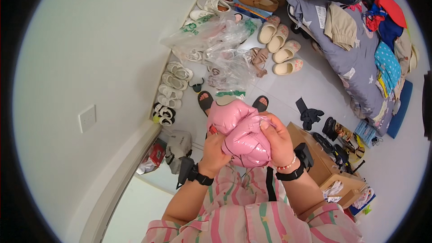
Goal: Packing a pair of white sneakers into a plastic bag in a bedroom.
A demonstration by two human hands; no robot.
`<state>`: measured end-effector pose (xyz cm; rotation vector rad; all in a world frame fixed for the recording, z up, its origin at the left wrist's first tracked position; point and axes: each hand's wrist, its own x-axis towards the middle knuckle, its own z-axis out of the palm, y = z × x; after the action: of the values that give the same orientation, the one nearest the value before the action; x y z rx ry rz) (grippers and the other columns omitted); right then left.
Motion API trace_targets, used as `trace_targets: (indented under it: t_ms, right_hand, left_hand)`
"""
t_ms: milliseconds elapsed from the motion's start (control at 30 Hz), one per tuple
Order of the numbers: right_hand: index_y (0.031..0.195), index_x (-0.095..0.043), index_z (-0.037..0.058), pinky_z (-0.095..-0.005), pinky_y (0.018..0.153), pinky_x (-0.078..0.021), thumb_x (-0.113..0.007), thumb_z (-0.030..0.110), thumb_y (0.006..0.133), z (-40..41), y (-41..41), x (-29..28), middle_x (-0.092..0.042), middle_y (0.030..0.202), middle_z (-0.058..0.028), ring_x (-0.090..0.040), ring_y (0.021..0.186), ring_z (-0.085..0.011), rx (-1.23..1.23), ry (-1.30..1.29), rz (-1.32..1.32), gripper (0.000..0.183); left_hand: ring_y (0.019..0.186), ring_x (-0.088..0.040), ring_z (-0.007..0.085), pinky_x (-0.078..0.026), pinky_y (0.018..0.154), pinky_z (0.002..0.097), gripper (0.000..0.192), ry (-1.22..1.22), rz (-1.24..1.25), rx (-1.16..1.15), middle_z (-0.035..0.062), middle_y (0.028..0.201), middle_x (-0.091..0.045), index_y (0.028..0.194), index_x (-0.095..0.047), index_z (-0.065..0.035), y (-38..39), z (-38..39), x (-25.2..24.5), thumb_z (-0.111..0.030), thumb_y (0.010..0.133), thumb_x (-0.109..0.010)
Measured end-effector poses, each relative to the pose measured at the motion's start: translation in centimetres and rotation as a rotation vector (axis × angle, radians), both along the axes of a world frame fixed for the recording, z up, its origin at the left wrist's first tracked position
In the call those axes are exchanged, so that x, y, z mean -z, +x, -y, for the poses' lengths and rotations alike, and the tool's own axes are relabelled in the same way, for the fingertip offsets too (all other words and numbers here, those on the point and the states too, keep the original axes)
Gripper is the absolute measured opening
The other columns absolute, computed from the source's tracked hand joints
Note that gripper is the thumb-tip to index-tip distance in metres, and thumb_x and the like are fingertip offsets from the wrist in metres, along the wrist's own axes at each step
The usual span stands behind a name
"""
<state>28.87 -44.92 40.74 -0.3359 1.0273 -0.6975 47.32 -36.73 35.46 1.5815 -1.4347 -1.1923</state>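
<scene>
Between my two hands, in front of my waist, is a puffy, glossy pink plastic item point(246, 135) with dark printed lines. My left hand point(213, 152) grips its lower left side, with the thumb against the shiny surface. A small red bit shows beside those fingers. My right hand point(279, 138) pinches the upper right edge between thumb and fingers. The item bulges in rounded folds, and what is inside it cannot be seen. Beyond it on the floor lie crumpled clear plastic bags point(229, 60) with green print.
White shoes point(173, 81) line the wall at left. Beige floral clogs point(287, 64) stand by a bed point(337, 47) heaped with clothes. Brown shoes point(256, 0) rest on a blue box. A black cloth item point(310, 116) lies right, near a wooden cabinet point(310, 155). A grey bag point(179, 145) sits left.
</scene>
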Motion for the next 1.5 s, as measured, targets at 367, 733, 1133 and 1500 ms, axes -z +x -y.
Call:
trace_targets:
  t_ms: [367,733,1133,1500]
  right_hand:
    - [0.107,-0.062,0.0048,-0.0238,0.077,-0.0481,-0.050,0.028,0.103,-1.9,0.9,-0.3,-0.063,0.096,0.0013,-0.057,0.085,-0.0055,0.147,0.069,-0.061,0.027]
    - [0.101,-0.064,0.0042,-0.0256,0.072,-0.0510,-0.049,0.038,0.103,-2.7,1.3,-0.6,-0.067,0.093,-0.0025,-0.062,0.080,-0.0087,0.171,0.211,0.025,0.037]
    - [0.115,-0.057,0.0005,-0.0333,0.086,-0.0518,-0.051,0.052,0.097,-2.2,1.5,-1.6,-0.061,0.118,-0.0133,-0.063,0.103,-0.0197,0.110,0.061,0.101,0.055]
    - [0.153,0.011,0.0044,-0.0404,0.119,-0.0159,-0.095,0.040,0.050,-7.6,-3.4,1.9,-0.016,0.158,-0.0225,-0.014,0.147,-0.0366,-0.812,-0.473,-0.384,0.152]
  left_hand:
    - [0.089,-0.065,0.0341,-0.050,0.080,0.0406,0.028,-0.017,0.020,0.137,0.0135,0.097,-0.068,0.099,-0.070,-0.0024,-0.6,-0.6,-1.0,-0.011,0.073,-0.069]
    - [0.124,-0.054,0.0222,-0.040,0.105,0.0364,0.056,0.197,-0.575,-0.028,0.0126,0.137,-0.055,0.133,-0.053,-0.0003,-2.7,-2.1,-0.5,-0.006,0.081,-0.071]
    - [0.123,-0.052,0.0225,-0.043,0.104,0.0347,0.049,0.304,-0.908,-0.129,0.0116,0.136,-0.052,0.135,-0.047,0.0004,-1.2,0.2,0.1,-0.010,0.089,-0.063]
    - [0.127,-0.048,0.0289,-0.040,0.104,0.0450,0.055,0.768,-0.964,-0.499,0.0112,0.137,-0.050,0.138,-0.044,-0.0048,4.7,-4.2,5.5,-0.039,0.096,-0.052]
